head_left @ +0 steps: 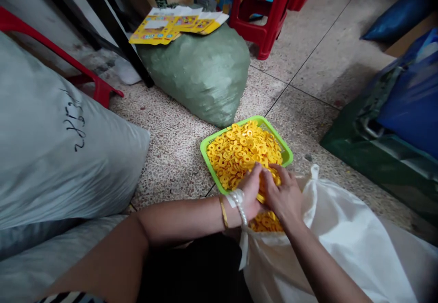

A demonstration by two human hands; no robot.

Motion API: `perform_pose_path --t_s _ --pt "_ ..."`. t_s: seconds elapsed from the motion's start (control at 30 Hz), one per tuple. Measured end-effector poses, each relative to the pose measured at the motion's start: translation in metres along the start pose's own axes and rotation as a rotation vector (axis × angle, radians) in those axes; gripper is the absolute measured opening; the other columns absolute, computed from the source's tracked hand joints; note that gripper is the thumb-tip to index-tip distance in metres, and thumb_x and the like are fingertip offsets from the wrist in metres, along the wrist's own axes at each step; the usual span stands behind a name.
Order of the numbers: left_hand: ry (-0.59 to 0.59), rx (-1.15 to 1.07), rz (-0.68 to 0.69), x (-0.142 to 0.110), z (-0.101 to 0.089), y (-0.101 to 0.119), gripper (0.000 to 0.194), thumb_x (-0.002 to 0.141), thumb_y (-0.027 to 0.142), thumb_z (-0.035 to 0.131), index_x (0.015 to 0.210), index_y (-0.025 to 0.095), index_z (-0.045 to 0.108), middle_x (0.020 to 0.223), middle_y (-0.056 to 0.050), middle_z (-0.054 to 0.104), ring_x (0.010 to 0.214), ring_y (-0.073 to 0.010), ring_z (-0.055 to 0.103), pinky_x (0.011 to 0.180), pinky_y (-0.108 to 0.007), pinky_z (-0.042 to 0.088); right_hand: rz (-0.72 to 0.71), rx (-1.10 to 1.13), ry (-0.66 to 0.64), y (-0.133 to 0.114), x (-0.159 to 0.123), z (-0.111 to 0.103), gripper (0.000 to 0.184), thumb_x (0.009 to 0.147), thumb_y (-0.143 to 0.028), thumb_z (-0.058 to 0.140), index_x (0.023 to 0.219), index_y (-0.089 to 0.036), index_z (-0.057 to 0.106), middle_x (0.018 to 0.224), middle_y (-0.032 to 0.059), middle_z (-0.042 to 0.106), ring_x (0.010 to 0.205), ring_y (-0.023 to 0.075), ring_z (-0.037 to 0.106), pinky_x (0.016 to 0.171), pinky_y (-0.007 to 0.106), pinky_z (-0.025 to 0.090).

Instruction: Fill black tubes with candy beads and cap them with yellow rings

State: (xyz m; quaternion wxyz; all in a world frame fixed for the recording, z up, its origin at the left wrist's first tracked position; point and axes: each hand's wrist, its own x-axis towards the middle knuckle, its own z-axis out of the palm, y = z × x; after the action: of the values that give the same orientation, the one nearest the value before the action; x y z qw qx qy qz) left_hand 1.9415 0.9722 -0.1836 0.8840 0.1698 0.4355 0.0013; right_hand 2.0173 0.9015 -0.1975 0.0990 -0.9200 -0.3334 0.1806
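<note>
Head view | 2 hands, left [251, 195] and right [284, 194], cupped together, fingers curled around yellow rings [263, 189] | green basket [288, 157] just beyond

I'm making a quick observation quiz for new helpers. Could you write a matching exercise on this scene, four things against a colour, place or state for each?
Things
1. Basket
2. Green sack
3. Grey sack
4. Left hand

Descriptions
A. Marked with dark handwriting on its side
B. Has a string of pale beads at its wrist
C. Lime green, heaped with yellow rings
D. Has flat, yellow printed packaging lying on top

Right pairs: 1-C, 2-D, 3-A, 4-B
</note>
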Motion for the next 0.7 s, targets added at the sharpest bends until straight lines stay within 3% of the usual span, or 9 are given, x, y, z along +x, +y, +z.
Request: perform_pose_path --t_s 0.1,0.23,0.33,0.43,0.53,0.6,0.7 --pt "0.048 0.012 0.150 -0.004 -0.015 0.045 0.040 0.088 0.054 0.044 0.112 0.025 0.055 0.108 -0.006 0.064 0.090 -0.0218 0.064 0.068 -0.034 0.056 0.001 0.230 0.190 -0.046 0.024 0.005 0.048 0.093 -0.055 0.039 0.127 -0.027 0.058 0.114 0.0111 0.059 0.111 0.0255 0.054 0.100 0.035 0.040" --pt "0.171 0.490 0.337 0.008 -0.049 0.083 0.036 0.084 0.045 0.051 0.113 0.024 0.057 0.118 -0.005 0.063 0.101 -0.0232 0.062 0.068 -0.031 0.057 -0.080 0.290 0.299 -0.076 0.052 0.036 0.045 0.092 -0.047 0.044 0.125 -0.022 0.062 0.111 0.0136 0.058 0.111 0.0264 0.052 0.101 0.038 0.038" --pt "0.274 0.744 0.364 0.016 -0.077 0.095 0.045 0.080 0.040 0.059 0.122 0.023 0.056 0.125 -0.007 0.062 0.110 -0.0260 0.060 0.075 -0.033 0.057 -0.154 0.278 0.377 -0.068 0.061 0.061 0.040 0.088 -0.042 0.052 0.119 -0.021 0.066 0.121 0.0136 0.056 0.117 0.0293 0.048 0.103 0.045 0.036" --pt "0.387 0.906 0.410 0.022 -0.098 0.096 0.056 0.078 0.038 0.064 0.131 0.024 0.052 0.136 -0.008 0.056 0.125 -0.0306 0.051 0.095 -0.041 0.050 -0.293 0.302 0.477 -0.047 0.061 0.071 0.037 0.086 -0.037 0.055 0.117 -0.020 0.066 0.132 0.0127 0.052 0.123 0.0286 0.044 0.106 0.046 0.034" --pt "0.481 1.078 0.502 0.032 -0.109 0.091 0.072 0.074 0.026 0.067 0.141 0.017 0.043 0.154 -0.013 0.032 0.146 -0.0335 0.018 0.117 -0.043 0.025 -0.347 0.229 0.528 -0.029 0.055 0.071 0.041 0.088 -0.038 0.053 0.125 -0.022 0.061 0.145 0.0110 0.044 0.132 0.0301 0.036 0.108 0.050 0.032" --pt "0.522 1.306 0.560 0.039 -0.110 0.085 0.080 0.076 0.020 0.063 0.148 0.007 0.028 0.160 -0.020 0.013 0.148 -0.0349 0.006 0.119 -0.045 0.016 -0.310 0.119 0.514 -0.022 0.053 0.073 0.052 0.089 -0.044 0.053 0.137 -0.025 0.052 0.153 0.0093 0.033 0.138 0.0339 0.027 0.108 0.054 0.030" --pt "0.584 1.829 0.571 0.046 -0.101 0.077 0.077 0.084 0.019 0.054 0.149 -0.001 0.019 0.156 -0.030 0.014 0.142 -0.0417 0.023 0.113 -0.049 0.028 -0.256 -0.012 0.410 -0.019 0.058 0.081 0.058 0.092 -0.048 0.048 0.146 -0.028 0.040 0.157 0.0090 0.026 0.143 0.0359 0.019 0.109 0.057 0.024"
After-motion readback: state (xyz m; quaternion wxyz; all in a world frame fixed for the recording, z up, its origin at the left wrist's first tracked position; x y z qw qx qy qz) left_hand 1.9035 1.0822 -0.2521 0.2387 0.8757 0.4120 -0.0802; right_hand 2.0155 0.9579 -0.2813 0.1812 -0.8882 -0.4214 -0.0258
